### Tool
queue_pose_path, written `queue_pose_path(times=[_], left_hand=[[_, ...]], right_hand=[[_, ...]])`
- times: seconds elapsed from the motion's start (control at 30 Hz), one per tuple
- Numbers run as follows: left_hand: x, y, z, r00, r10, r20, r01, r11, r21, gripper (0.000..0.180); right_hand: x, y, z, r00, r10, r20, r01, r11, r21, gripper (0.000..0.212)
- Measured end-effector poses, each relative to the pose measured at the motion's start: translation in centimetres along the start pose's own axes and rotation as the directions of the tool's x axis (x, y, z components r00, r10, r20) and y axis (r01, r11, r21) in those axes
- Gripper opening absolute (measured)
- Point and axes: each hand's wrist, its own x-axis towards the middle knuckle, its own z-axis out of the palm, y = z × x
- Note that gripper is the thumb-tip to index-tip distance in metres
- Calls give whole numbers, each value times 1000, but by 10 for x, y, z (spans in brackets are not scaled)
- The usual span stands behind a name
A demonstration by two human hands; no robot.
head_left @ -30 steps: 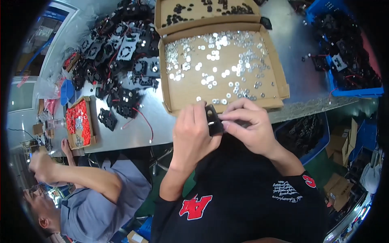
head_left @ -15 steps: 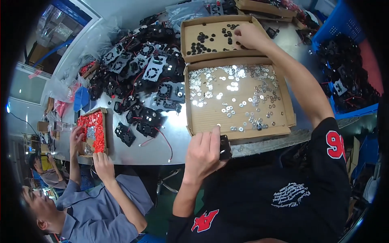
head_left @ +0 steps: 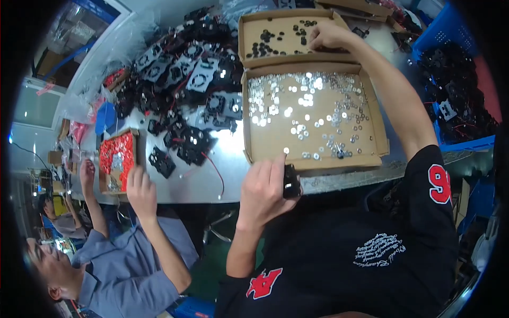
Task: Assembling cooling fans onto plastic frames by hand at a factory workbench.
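Observation:
My left hand [head_left: 261,188] is closed around a small black plastic part [head_left: 290,182], at the near edge of a cardboard tray [head_left: 313,163]. Inside that tray lie many loose silver washers [head_left: 306,100]. My right hand [head_left: 333,37] reaches into a second, farther cardboard tray [head_left: 289,58] holding black rings [head_left: 263,50]. Its fingers are bent together low over the tray floor beside a few rings. Whatever is between those fingertips is hidden.
Black fan units with grey plates [head_left: 201,77] are heaped left of the trays. A blue crate [head_left: 466,143] of black units stands at right. On the left, a co-worker's hand [head_left: 141,193] is beside a tray of red parts [head_left: 124,146].
The whole view has shifted, so the table sits higher in it. My right hand stays at the black rings, fingers slightly moved. The co-worker's hands have lifted from the red parts.

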Motion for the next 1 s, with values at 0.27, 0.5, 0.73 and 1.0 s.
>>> queue_pose_path(times=[0.27, 0.5, 0.73, 1.0], left_hand=[[3, 10, -3, 998, -33, 51, 28, 996, 86, 50], [7, 20, 11, 991, -75, 111, 52, 980, 191, 55], [7, 25, 18, 981, -103, 165, 67, 975, 212, 72], [4, 26, 22, 993, -52, 106, 28, 975, 221, 64]], right_hand=[[-148, -106, -7, 969, -199, -149, 248, 740, 625, 18], [-283, -154, 21, 956, -280, 89, 85, 552, 829, 21], [-290, -148, 38, 955, -295, -21, 230, 696, 680, 20], [-303, -149, 42, 948, -304, -92, 312, 833, 458, 32]])
